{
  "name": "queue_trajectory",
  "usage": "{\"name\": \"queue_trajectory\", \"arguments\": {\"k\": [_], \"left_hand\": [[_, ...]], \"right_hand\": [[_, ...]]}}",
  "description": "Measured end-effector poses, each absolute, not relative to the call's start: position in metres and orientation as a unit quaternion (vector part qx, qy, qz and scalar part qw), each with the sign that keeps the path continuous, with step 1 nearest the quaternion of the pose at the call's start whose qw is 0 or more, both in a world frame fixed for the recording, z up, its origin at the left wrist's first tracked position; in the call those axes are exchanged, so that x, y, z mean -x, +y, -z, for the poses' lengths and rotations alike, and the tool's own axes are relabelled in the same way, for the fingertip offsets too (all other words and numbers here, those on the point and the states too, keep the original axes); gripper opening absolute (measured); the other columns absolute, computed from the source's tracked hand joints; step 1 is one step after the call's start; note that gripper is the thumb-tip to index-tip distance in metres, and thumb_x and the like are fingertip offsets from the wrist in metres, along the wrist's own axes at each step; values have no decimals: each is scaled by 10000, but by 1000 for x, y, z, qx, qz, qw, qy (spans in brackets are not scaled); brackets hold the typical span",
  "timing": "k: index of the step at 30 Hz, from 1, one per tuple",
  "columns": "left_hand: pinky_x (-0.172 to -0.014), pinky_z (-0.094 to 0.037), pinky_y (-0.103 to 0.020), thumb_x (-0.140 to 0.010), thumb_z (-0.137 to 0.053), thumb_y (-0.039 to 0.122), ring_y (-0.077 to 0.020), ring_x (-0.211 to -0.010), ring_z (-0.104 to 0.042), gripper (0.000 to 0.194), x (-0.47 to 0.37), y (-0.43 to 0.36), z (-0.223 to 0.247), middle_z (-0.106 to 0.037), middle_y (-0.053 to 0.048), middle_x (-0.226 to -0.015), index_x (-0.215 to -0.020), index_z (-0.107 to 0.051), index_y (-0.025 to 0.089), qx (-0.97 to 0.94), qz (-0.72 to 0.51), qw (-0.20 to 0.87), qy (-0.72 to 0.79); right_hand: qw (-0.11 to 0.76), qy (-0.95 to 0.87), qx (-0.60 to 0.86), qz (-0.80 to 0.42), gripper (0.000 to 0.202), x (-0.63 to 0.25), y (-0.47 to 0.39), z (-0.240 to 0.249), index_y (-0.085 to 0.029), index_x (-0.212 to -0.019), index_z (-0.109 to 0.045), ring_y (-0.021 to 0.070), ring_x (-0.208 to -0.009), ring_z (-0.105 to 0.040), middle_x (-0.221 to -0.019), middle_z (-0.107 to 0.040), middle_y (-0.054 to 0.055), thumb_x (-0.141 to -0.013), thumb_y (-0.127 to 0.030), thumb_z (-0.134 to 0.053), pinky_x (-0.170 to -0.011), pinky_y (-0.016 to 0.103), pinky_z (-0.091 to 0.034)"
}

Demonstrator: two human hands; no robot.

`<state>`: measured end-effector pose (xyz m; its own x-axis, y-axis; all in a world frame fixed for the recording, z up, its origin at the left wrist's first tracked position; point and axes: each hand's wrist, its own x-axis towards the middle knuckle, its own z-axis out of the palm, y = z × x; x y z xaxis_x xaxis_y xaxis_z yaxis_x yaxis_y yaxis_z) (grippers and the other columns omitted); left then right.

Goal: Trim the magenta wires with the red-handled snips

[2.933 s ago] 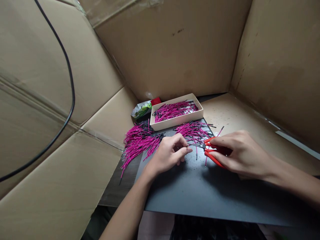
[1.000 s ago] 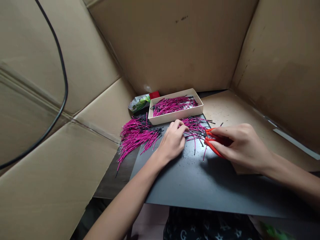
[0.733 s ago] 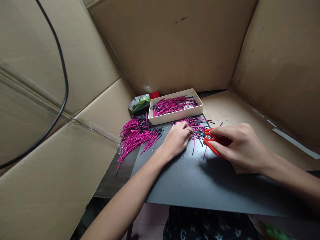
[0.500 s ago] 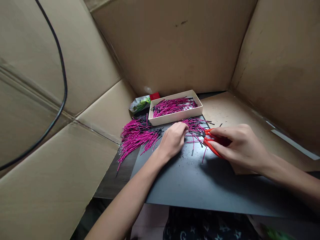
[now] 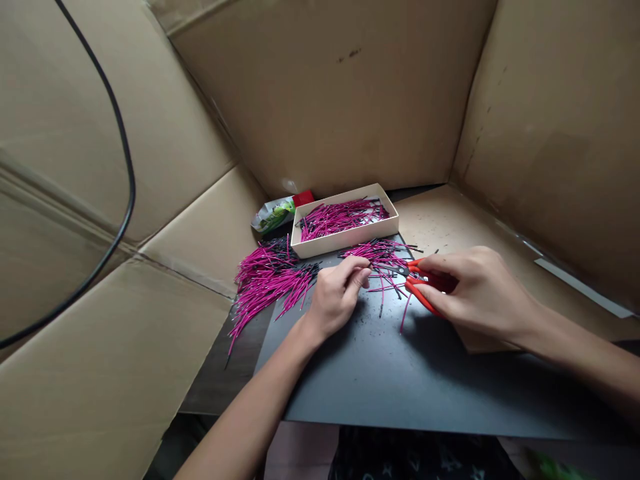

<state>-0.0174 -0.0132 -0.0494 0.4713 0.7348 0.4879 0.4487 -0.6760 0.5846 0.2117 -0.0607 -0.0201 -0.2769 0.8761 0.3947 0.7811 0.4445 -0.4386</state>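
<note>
My right hand (image 5: 475, 290) is wrapped around red-handled wire cutters (image 5: 420, 293), their dark jaws pointing left. Thumb and index finger of my left hand (image 5: 337, 293) are pinched together at the jaw tips. A thin dark end shows at those fingertips, apparently a wire mostly hidden in the hand. Beneath and behind the jaws lies a loose spread of magenta wires (image 5: 377, 252) with black ends. A larger heap of the same wires (image 5: 265, 283) is to the left of my left hand. More lie in an open cream box (image 5: 350, 239) behind both hands.
Cardboard walls (image 5: 325, 100) enclose the back and sides. A crumpled green-and-white packet (image 5: 274, 213) sits left of the box. Tiny dark scraps are scattered on the grey mat (image 5: 360, 380). A black cable (image 5: 123, 127) hangs down at the left.
My left hand has shifted slightly down and left and rolled, so its thumb now shows. The cutters stay near its fingertips. The whole view has tilted a little.
</note>
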Motion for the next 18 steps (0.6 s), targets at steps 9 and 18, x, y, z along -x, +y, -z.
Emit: {"name": "queue_trajectory", "arguments": {"k": [9,18], "left_hand": [[-526,-489,-185,-956,-453,212,-72,-522,-595,132,17,-16,51,-674,-25,-746,-933,-564,144,-838,-371,229,327],[-542,-499,-194,-947,-465,218,-83,-551,-608,120,16,-18,50,-667,-29,-745,-932,-559,146,-833,-368,257,322]], "right_hand": [[272,-801,527,-85,190,-210,-62,17,-190,-789,-709,120,-502,-486,-570,-619,1,-796,-319,-570,-507,267,-306],[265,-807,517,-103,179,-210,-61,17,-178,-746,-679,111,-501,-447,-551,-584,-7,-797,-301,-560,-514,267,-287]]}}
